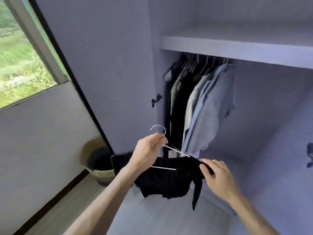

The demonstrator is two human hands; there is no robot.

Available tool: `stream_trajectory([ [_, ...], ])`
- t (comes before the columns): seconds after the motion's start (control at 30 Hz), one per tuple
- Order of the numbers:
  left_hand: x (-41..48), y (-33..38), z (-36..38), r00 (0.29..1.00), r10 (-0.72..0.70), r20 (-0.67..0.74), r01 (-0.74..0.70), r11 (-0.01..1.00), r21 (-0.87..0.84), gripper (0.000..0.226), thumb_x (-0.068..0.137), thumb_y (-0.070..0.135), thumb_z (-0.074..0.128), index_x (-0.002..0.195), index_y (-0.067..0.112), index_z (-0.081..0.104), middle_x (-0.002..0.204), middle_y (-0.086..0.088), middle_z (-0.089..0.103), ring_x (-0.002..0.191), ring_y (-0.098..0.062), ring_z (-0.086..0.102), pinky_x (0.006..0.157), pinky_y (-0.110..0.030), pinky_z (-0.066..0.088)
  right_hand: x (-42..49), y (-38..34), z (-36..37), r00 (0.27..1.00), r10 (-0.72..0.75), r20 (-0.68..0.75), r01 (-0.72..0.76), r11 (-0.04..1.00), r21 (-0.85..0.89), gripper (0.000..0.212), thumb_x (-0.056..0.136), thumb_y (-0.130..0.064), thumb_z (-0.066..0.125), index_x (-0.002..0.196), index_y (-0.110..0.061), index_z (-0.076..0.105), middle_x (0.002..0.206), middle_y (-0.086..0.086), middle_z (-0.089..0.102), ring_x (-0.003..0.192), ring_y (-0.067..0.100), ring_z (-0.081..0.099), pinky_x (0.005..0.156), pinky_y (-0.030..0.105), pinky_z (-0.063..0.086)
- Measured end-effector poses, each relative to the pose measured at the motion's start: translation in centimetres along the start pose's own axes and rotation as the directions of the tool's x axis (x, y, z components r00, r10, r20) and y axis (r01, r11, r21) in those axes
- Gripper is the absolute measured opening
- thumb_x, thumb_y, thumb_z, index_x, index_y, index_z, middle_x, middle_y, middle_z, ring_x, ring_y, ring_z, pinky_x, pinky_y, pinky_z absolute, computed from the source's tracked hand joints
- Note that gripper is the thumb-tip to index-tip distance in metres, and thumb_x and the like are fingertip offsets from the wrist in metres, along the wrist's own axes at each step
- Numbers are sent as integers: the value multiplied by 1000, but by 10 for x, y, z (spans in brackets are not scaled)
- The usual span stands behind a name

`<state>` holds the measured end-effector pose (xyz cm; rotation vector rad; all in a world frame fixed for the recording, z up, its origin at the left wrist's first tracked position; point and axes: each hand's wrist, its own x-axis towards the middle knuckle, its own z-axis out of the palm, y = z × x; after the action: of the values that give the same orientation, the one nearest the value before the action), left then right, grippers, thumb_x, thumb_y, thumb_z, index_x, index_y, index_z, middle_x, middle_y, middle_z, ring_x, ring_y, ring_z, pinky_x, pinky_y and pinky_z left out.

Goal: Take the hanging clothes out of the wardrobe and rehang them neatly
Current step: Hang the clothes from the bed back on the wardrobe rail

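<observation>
Before the wardrobe, your left hand grips a hanger, your right hand pinches its black garment; shirts hang behind, basket under the window.

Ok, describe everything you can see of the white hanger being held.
The white hanger is thin and wire-like, with an open curved hook on top and two slim bars showing. It is tilted, held in front of the open wardrobe. The left hand grips its neck under the hook. A black garment drapes over it and hides its right end, where the right hand pinches the cloth.
</observation>
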<state>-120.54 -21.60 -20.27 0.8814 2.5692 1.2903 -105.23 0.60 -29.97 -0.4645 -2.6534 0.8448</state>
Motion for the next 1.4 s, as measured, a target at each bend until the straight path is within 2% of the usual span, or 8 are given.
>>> stream_trajectory([
  [0.2,62,17,27,991,116,74,-105,985,-135,18,102,21,55,103,27,71,85,20,69,77,9,62,72,-6,41,-18,18,-18,968,156,-198,-184,973,-136,24,98,-22,57,117,-29,69,99,-19,59,89,11,42,79,24,39],
  [0.4,98,38,61,958,211,194,-166,960,-224,21,101,26,57,102,41,71,89,12,72,85,4,64,80,-7,44,-33,6,-52,909,396,130,-402,915,24,19,94,-26,54,95,-40,66,84,-14,68,82,13,59,78,30,51],
  [0.67,117,63,104,932,247,267,-172,946,-273,25,103,29,51,119,30,70,87,9,71,68,10,58,63,-5,41,-57,-34,-65,848,424,317,-528,719,452,11,97,-17,59,93,-15,69,80,-4,58,67,14,49,64,21,42],
  [0.8,128,67,114,816,258,518,-270,961,-53,44,106,30,43,150,28,42,126,6,66,107,-9,65,91,-20,48,-57,-44,-52,844,463,271,-534,675,510,11,90,-29,61,85,-23,68,77,-6,54,65,14,50,65,23,44],
  [0.93,141,56,111,702,235,673,-379,922,73,58,103,39,45,156,31,25,131,-5,63,114,-23,62,93,-27,47,-49,-43,-39,815,535,222,-546,584,601,20,94,-25,61,101,-9,70,78,-6,57,63,11,48,61,21,41],
  [1.03,162,36,99,725,256,640,-469,864,185,61,102,41,45,157,24,23,161,-4,31,147,-24,28,120,-43,24,-32,-35,-34,781,597,184,-558,536,633,16,99,-14,57,103,-5,69,72,-6,52,60,10,44,59,21,39],
  [1.2,217,3,63,856,209,472,-457,733,504,67,101,45,42,159,29,13,167,-2,5,153,-23,0,123,-54,6,22,-6,-36,733,671,113,-610,575,545,16,101,-17,54,97,-6,65,64,-3,45,56,8,43,62,23,39],
  [1.4,296,-24,-3,970,190,150,-230,527,818,71,99,45,38,159,27,4,166,-5,-12,152,-28,-14,117,-60,-7,108,36,-51,735,677,39,-606,630,486,13,101,-22,54,101,-14,64,61,-5,51,57,9,48,64,25,44],
])
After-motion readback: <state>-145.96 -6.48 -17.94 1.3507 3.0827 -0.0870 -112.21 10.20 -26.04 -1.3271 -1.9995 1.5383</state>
